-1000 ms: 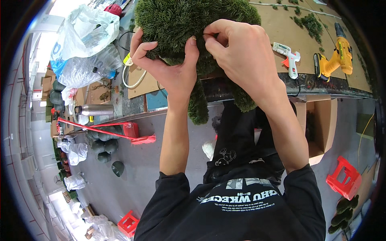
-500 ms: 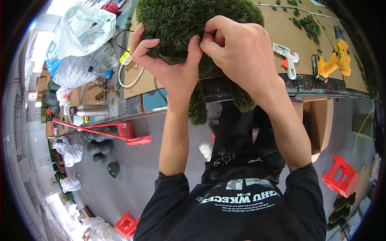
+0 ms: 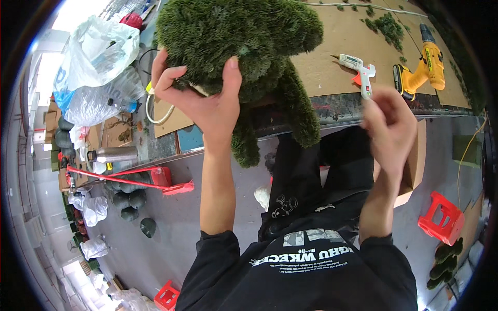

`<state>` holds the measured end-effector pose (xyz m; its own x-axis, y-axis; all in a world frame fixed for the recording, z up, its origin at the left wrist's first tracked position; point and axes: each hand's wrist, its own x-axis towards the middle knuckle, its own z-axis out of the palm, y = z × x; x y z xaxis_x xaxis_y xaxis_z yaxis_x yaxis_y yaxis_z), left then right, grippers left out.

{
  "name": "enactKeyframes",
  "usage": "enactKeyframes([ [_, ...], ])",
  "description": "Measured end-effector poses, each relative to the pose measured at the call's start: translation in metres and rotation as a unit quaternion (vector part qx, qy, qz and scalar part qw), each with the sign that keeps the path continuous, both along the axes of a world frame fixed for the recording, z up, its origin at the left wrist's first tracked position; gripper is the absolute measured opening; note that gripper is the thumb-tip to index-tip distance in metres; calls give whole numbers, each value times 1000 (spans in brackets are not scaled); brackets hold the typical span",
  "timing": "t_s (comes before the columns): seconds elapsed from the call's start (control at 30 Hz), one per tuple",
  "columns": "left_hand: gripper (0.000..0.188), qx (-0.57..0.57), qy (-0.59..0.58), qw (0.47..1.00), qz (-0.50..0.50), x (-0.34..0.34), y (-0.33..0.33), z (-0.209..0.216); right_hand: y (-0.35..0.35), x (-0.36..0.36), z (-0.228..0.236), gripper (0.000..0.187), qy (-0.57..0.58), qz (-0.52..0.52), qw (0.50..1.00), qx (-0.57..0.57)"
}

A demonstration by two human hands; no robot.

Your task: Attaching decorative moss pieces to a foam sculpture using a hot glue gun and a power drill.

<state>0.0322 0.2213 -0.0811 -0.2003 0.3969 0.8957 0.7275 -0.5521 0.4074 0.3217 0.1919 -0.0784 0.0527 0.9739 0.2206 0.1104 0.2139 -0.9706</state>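
Bench edge: green figure against left fingers (spread, gripping it); right fingers curled, hold unclear.

Bushy green figure, probably of artificial foliage, its top out of view; two leg-like limbs hang over the worktable's dark edge.
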Motion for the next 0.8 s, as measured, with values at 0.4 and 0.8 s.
enactKeyframes([
  [0.4,60,32,-51,998,-6,2,10,-1,-106,222,-176,20,-375,-172,882,-229],
  [0.8,58,-9,-14,1000,27,1,6,3,122,70,-134,61,-427,-173,887,-48],
])
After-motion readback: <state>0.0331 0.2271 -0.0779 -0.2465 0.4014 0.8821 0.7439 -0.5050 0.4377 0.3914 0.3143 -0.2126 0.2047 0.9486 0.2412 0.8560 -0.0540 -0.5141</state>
